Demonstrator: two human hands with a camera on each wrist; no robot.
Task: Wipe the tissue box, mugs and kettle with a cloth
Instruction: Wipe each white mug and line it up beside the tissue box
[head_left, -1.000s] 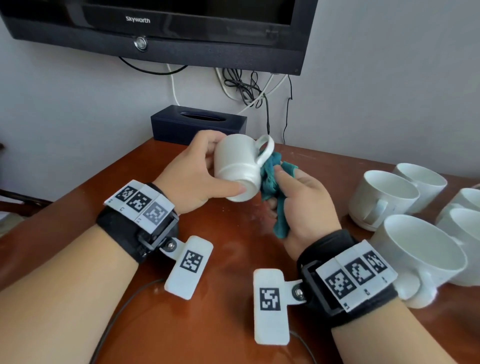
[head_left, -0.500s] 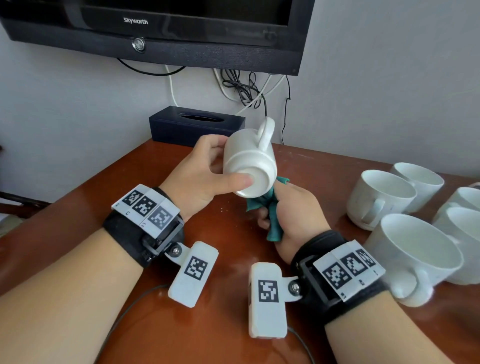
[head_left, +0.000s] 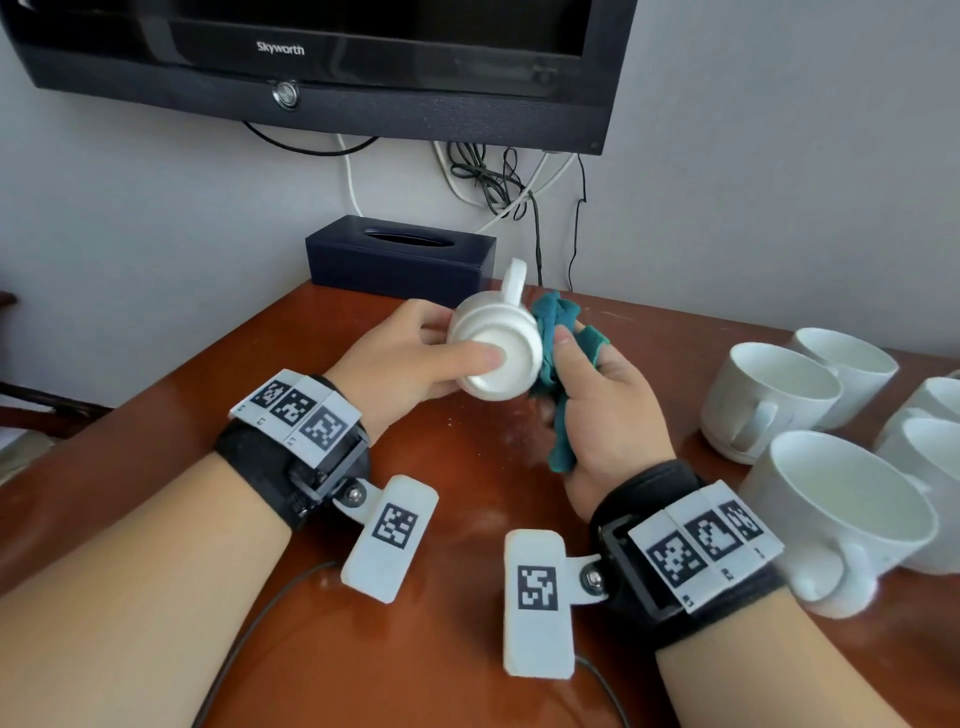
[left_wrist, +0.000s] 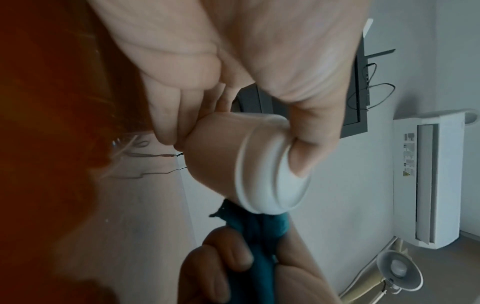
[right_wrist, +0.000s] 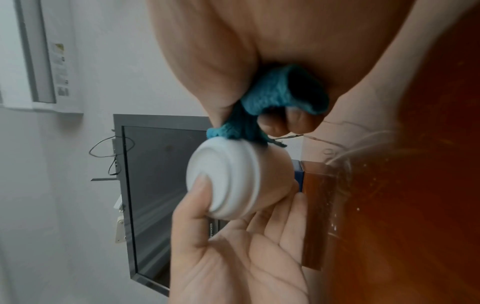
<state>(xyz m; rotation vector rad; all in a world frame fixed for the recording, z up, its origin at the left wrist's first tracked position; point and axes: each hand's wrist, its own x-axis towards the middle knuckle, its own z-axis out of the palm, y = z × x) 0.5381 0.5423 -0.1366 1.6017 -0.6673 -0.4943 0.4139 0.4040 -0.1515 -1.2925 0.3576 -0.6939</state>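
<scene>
- Mug: white glazed ceramic, ringed foot toward the head camera, handle up; held above the table in front of the tissue box.
- Left hand: thumb on the mug's base, fingers curled at the far end; the mouth is hidden.
- Right hand: clenched on the cloth, teal and nubbly, pressed to the mug's side.
- Five further mugs at right, some cut off.
- Left wrist view alone shows an air conditioner and a fan.

"Skyworth" in white on the black television bezel
</scene>
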